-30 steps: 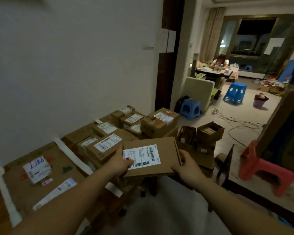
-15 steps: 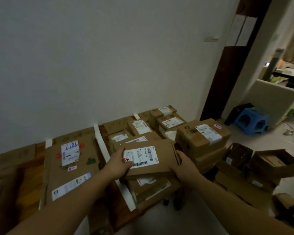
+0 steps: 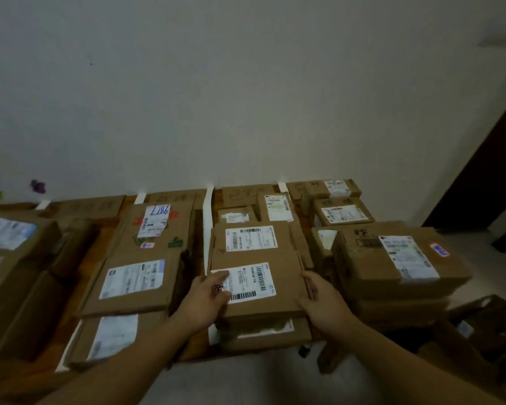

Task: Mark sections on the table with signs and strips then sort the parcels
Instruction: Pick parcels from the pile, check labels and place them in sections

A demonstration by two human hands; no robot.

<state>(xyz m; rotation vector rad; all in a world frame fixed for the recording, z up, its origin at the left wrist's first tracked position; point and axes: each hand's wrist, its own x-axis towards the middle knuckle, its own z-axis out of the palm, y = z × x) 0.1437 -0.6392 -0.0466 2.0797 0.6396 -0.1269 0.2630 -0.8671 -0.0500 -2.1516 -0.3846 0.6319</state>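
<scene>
A flat parcel is gripped at both side edges. The left hand is curled round the left edge, with its fingers laid over the corner of the white barcode label. The right hand is closed on the right edge, thumb on top.

The parcel is positioned over a stack of parcels at the front of the desk, in the section immediately right of the white strip. It is held level, label upward. Whether it rests on the parcel beneath or is held just above it cannot be told.

Behind it, in the same section, a second labelled parcel is partly overlapped by the held one. A cardboard sign with handwriting is set against the wall at the back of this section.

Left of the strip, a long parcel with a blue handwritten mark is laid flat. A large box is stacked to the right, just beside the right hand.
</scene>
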